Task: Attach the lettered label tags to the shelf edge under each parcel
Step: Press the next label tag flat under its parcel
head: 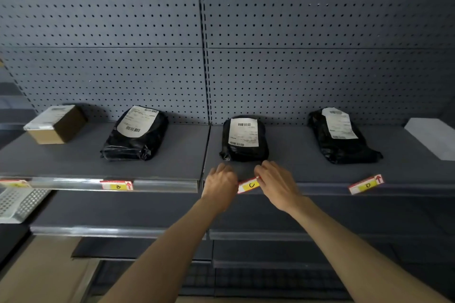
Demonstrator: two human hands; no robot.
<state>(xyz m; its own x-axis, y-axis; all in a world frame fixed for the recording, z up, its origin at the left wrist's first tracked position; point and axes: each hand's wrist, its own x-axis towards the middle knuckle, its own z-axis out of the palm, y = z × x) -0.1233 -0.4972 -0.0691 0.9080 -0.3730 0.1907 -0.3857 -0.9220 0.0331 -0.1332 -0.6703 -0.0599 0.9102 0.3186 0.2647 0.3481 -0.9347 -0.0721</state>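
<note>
The tag lettered C is tilted at the shelf edge, just below the middle black parcel. My left hand grips its left end and my right hand pinches its right end. Tag B sits flat in the edge strip under the left black parcel. Tag D lies crooked on the shelf front below the right black parcel. Another tag at the far left edge sits beneath the brown box; its letter is unreadable.
A white flat parcel lies at the far right of the shelf. A perforated white basket hangs at lower left. Lower shelves run below, and a pegboard wall stands behind.
</note>
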